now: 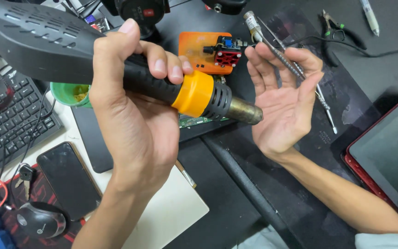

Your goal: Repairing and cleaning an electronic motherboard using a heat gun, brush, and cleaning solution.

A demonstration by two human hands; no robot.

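Hands meet over the middle of the desk (254,203), which is covered by a dark mat. The left hand (134,115) is wrapped tightly round the black handle of a hot air gun (116,69), thumb up at the top and fingers curled over the grip; the gun's vented black body fills the upper left, and its orange collar and brass-coloured nozzle (244,110) point right. The right hand (284,103) is spread open, palm facing the nozzle and just beside its tip, while metal tweezers (295,69) are pinched between its fingers and run from the far edge down toward the right.

Behind the hands, toward the far edge, sits an orange block (199,50) carrying a small red and blue module. A green cup (70,94) stands just left of the left hand. Along the left edge lie a black keyboard (10,120), a dark smartphone (67,180) and a black mouse (42,220). Pliers (335,27) rest near the far right corner, and a red-edged tablet (388,157) occupies the right edge.
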